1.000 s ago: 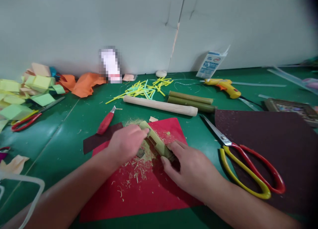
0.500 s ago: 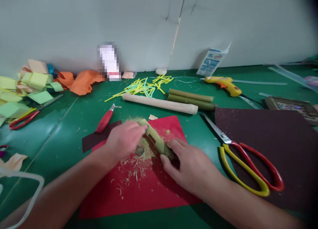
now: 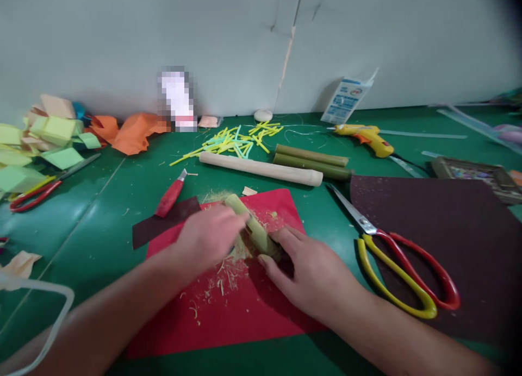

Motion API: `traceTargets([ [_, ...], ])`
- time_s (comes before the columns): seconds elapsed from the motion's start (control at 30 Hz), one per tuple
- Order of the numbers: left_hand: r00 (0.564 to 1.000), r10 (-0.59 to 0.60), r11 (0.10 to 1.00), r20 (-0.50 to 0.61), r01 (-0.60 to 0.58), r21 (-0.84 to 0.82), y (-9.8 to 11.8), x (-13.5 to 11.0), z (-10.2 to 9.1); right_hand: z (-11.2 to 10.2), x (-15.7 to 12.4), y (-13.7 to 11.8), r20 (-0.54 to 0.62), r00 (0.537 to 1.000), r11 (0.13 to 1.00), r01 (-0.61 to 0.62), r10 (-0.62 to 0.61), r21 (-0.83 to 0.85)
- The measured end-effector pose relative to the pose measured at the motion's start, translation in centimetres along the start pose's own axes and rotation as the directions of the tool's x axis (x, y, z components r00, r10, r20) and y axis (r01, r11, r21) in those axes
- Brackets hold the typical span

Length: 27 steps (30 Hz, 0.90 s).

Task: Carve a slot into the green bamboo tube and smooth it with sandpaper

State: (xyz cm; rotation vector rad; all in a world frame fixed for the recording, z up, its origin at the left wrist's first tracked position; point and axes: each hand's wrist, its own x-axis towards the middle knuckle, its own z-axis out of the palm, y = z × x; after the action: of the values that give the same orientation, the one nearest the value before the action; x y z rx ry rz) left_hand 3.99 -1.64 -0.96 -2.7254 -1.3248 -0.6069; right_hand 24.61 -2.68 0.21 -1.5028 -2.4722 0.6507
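A pale green bamboo tube [image 3: 261, 236] with a slot cut in its side lies slantwise over a red sheet [image 3: 228, 321]. My right hand [image 3: 314, 270] grips the tube's near end, thumb on one side and fingers on the other. Curled and slightly blurred, my left hand [image 3: 210, 229] presses its fingertips against the tube at the slot. Something small and dark shows at those fingertips, but I cannot make out what it is. Part of the slot is covered by this hand. Fine shavings [image 3: 222, 278] are scattered on the red sheet below the tube.
A red-handled knife [image 3: 171, 194] lies on a dark brown piece [image 3: 142, 226] at left. Large scissors [image 3: 367, 226] rest partly on a brown sheet [image 3: 460, 229] at right. Behind are a peeled stick [image 3: 261, 169], green bamboo pieces [image 3: 312, 164], cut straws [image 3: 232, 142] and a yellow glue gun [image 3: 365, 137].
My left hand has slid right and slightly down along the tube, covering more of the slot. My right hand keeps its hold on the tube. The whole view has shifted slightly.
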Motion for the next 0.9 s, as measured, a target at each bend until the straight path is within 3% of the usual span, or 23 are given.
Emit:
traceTargets([
  [0.07,0.997,-0.075,0.997,-0.021,0.075,0.014,-0.1,0.0,0.0,0.0,0.1,-0.1,0.005,1.0,1.0,-0.013,0.013,-0.016],
  [0.2,0.999,-0.017,1.0,0.04,0.017,0.002,-0.4,0.1,0.0,0.0,0.0,-0.2,0.007,0.999,0.999,-0.031,0.031,-0.029],
  [0.37,0.994,-0.095,0.995,-0.057,0.095,-0.001,-0.8,0.2,-0.2,0.2,-0.4,0.0,-0.033,0.997,0.995,-0.069,0.067,-0.07],
  [0.6,0.993,0.12,0.993,0.018,-0.12,-0.015,2.5,-0.4,0.3,0.5,-0.5,0.4,-0.018,0.999,0.998,-0.047,0.048,0.048],
  [0.77,0.998,0.061,0.998,-0.011,-0.061,0.0,1.4,-0.1,0.3,0.5,-0.2,0.3,-0.022,0.998,0.998,-0.064,0.065,0.024],
  [0.9,0.994,0.1,0.995,0.037,-0.099,-0.028,1.5,-0.2,0.3,0.4,-0.2,0.4,-0.019,0.998,0.998,-0.051,0.052,0.042],
])
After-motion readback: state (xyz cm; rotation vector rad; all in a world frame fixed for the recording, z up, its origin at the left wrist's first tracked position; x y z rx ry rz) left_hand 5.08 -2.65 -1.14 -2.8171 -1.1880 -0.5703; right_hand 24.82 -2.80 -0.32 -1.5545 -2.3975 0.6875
